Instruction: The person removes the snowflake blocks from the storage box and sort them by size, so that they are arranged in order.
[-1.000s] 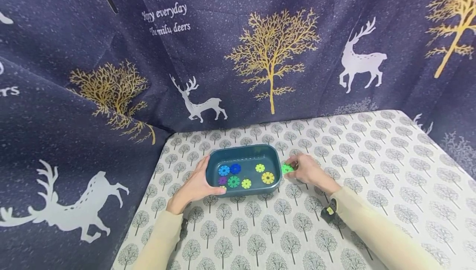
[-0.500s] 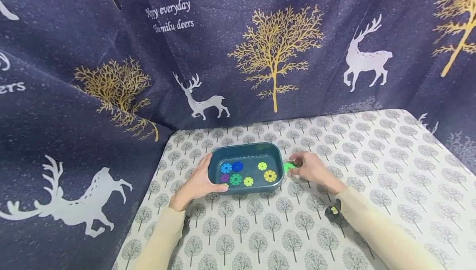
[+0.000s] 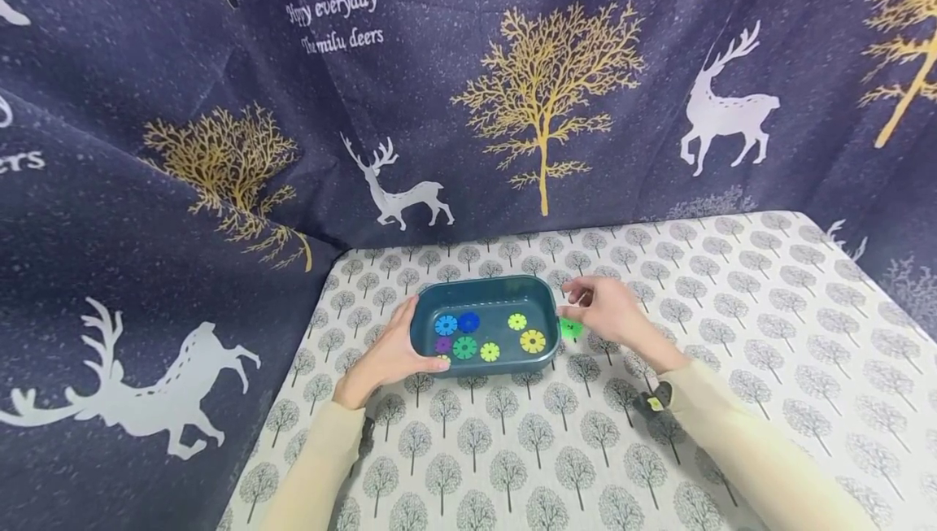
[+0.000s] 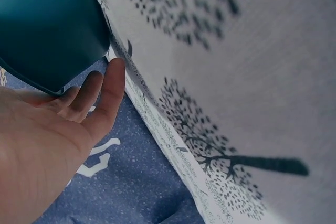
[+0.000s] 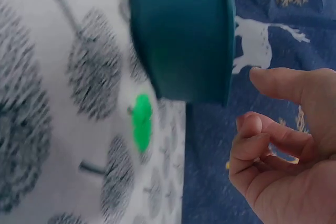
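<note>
A dark teal plastic tub (image 3: 486,290) stands on the table with several notched plastic discs lying in it, among them a blue one (image 3: 446,325), a purple one (image 3: 442,345) and an orange-yellow one (image 3: 533,341). My left hand (image 3: 391,350) grips the tub's left end, thumb over the front rim and fingers along the outer wall. Beyond the right end, a bright green notched disc (image 3: 571,328) lies on the tablecloth. Just above that disc is my right hand (image 3: 613,311), thumb and fingers apart and holding nothing; the right wrist view shows the disc (image 5: 142,123) separate from the fingers.
A white tablecloth (image 3: 512,433) printed with grey trees covers the table. Behind and to the left hangs a dark blue curtain (image 3: 468,108) with deer and golden trees. The tub's right wall (image 5: 184,40) stands close to the right hand.
My right hand has let go of the green disc and risen slightly above it; the disc stays beside the tub. My left hand keeps its grip on the tub. The head view has shifted slightly.
</note>
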### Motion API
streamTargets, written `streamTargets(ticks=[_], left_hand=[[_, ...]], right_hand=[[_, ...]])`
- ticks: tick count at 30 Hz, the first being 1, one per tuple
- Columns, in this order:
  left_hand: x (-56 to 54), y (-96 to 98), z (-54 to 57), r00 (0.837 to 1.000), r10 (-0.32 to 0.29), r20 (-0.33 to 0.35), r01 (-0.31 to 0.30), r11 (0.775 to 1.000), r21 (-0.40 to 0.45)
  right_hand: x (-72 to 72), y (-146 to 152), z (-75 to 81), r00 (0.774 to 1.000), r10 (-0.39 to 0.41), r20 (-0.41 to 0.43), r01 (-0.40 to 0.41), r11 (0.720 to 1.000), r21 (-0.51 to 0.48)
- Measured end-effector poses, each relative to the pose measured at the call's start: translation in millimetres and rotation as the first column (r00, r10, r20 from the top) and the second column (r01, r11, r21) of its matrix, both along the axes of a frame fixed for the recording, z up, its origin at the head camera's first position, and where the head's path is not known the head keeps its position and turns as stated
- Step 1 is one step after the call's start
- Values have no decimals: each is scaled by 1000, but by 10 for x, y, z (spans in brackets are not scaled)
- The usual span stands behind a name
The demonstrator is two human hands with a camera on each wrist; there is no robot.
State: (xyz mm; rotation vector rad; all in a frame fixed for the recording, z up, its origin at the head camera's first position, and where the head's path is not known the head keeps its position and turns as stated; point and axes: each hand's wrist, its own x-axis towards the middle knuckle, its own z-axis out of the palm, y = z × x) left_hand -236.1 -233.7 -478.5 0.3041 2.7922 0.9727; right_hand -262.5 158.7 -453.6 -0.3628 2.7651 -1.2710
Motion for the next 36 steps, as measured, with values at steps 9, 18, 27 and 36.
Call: streamTargets(ticks=[9, 18, 27, 36], left_hand=[[1, -10, -7, 1000, -4, -6, 4, 1000, -5], [-10, -16, -21, 1000, 4, 1, -4, 1000, 1], [-19, -27, -15, 1000, 8, 9, -8, 1000, 24], [-25, -35, -19, 1000, -15, 10, 14, 999, 31]], right_hand=[[-9, -376, 78, 994, 101, -30, -102, 995, -19], [-111, -758, 43, 984, 177, 10, -177, 984, 32], [-194, -1087, 20, 981, 195, 22, -196, 970, 142], [-282, -1298, -139, 977, 213, 17, -212, 959, 190]])
